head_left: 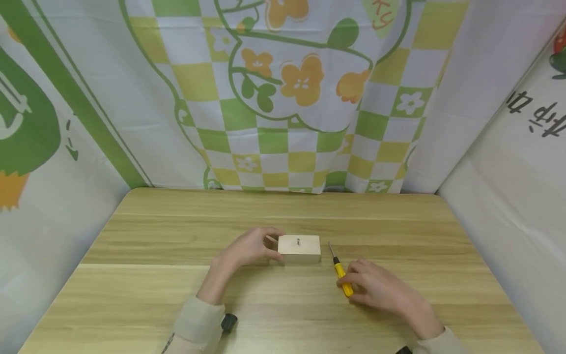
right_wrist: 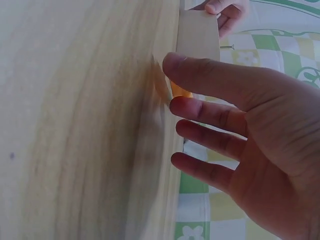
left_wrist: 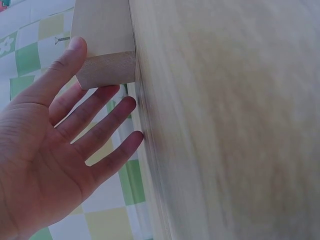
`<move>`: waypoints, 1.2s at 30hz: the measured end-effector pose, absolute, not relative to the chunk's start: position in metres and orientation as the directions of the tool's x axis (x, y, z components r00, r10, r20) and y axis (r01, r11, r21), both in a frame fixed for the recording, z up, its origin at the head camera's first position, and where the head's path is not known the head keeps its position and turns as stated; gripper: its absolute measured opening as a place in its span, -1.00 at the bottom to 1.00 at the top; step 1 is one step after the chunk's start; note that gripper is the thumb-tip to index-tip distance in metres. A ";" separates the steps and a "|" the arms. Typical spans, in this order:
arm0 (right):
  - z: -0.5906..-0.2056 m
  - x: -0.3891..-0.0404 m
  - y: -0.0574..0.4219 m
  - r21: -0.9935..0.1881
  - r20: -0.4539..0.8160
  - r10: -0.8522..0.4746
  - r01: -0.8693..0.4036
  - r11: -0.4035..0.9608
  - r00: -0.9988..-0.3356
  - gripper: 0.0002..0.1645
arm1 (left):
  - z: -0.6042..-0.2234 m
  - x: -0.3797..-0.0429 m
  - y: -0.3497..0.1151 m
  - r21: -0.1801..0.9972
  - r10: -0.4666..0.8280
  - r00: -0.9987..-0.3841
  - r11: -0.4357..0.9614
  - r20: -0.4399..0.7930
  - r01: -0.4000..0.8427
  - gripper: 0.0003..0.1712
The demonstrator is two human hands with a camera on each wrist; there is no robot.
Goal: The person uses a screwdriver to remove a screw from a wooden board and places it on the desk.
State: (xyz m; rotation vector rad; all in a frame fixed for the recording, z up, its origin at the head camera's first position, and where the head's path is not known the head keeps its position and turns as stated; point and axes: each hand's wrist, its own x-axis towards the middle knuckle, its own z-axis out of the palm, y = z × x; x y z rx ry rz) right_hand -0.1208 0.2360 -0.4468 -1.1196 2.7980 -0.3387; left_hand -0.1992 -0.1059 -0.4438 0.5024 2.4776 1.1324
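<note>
A pale wooden block (head_left: 299,249) lies on the table, with a small metal screw (head_left: 298,241) standing up out of its top. My left hand (head_left: 249,248) holds the block's left end, thumb on the near side and fingers toward the far side. In the left wrist view the screw (left_wrist: 62,39) sticks out past the thumb. A screwdriver (head_left: 339,270) with a yellow handle lies to the right of the block, its tip pointing away. At its handle is my right hand (head_left: 376,287), thumb and fingers spread either side; in the right wrist view the fingers look loosely extended.
The wood-grain table (head_left: 177,295) reaches back to a patterned cloth (head_left: 283,147) hanging at its far edge. White printed cloths (head_left: 508,196) flank both sides. A dark strap-like piece (head_left: 229,323) shows at the left wrist.
</note>
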 end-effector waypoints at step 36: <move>-0.426 -0.149 0.225 -0.040 0.591 -0.680 -0.858 0.511 -0.433 -0.70 | -0.445 -0.200 -0.105 0.781 0.447 -0.876 0.607 -0.178 0.151 -0.22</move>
